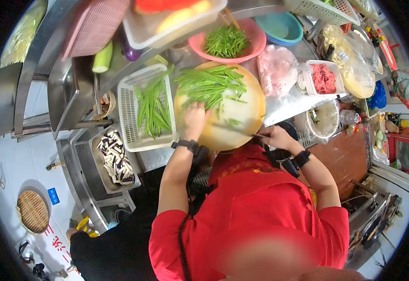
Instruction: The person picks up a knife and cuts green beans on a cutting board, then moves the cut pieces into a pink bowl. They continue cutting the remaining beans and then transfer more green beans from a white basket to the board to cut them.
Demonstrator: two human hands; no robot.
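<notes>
On the round cutting board (230,136), sliced green beans (211,86) lie in a heap across the upper left, with a few loose pieces lower down. My left hand (196,117) is at the heap's lower edge, its fingers pressed together on the beans and the tips partly hidden. Near the board's lower right edge my right hand (278,138) is closed around the handle of a knife (237,129), whose blade points left over the board and looks blurred. A white basket (125,112) with long green beans (153,110) stands left of the board.
Behind the board is a pink bowl (196,46) of cut greens. A bagged pink item (275,70) and a tray of minced meat (324,78) sit to the right. Cut eggplant (116,157) fills a tray at left. Another person's dark clothing (110,253) shows lower left.
</notes>
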